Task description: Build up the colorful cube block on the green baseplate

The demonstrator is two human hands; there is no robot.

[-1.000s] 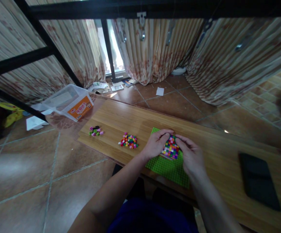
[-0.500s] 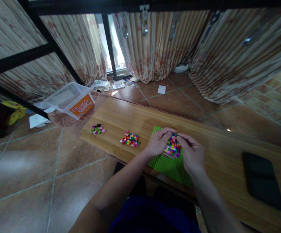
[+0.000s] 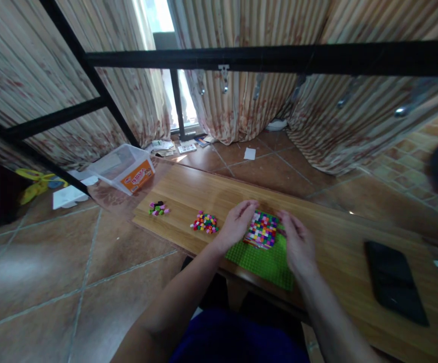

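A block of small multicoloured building bricks (image 3: 261, 230) sits on a green studded baseplate (image 3: 266, 262) on the wooden table. My left hand (image 3: 236, 228) is at the block's left side, fingers stretched out; whether they touch it I cannot tell. On the other side, my right hand (image 3: 299, 243) is apart from the block, its fingers loosely extended, slightly blurred and holding nothing. To the left of my left hand lies a pile of loose mixed-colour bricks (image 3: 204, 222). Farther left is a smaller group of pink, green and black bricks (image 3: 159, 208).
A clear plastic box (image 3: 117, 169) with an orange label stands past the table's left end. A dark flat tablet-like object (image 3: 395, 282) lies at the right of the tabletop (image 3: 332, 237). Black metal bars (image 3: 241, 59) cross above, before striped curtains.
My hands have parted from the top of the brick block, the right one moving away from it, so more of its top shows. The camera view has tilted upward.
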